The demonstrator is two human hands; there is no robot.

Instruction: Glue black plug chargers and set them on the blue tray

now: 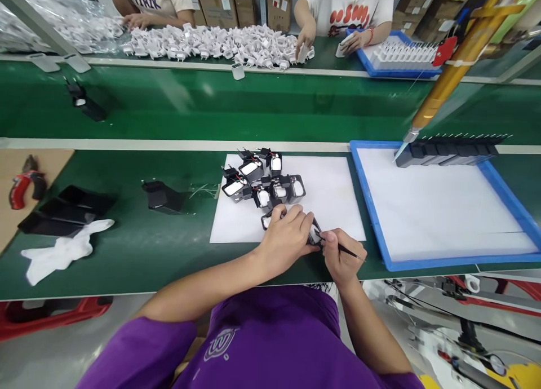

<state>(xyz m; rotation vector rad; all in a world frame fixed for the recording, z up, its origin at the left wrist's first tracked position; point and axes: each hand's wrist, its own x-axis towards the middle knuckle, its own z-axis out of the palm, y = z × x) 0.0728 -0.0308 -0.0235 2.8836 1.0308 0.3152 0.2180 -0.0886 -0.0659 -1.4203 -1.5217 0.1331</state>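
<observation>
My left hand (288, 234) is closed around a small black adapter housing (314, 232) near the front edge of the white sheet (333, 191). In my right hand (343, 255) are slim dark tweezers (350, 253), their tip at the housing's pale inside. Just beyond my left hand, several black adapter housings (262, 197) with white insides, pins and thin red wires lie clustered on the sheet. My fingers hide part of the held housing.
At left lie red-handled cutters (29, 183), black casings (67, 208), a white cloth (67, 248) and a black housing (163, 197). A blue-rimmed tray (372, 208) holds a black row (448, 150) under a yellow hanging tool (439, 90). Two people handle white parts (220, 42) across the green belt (211, 104).
</observation>
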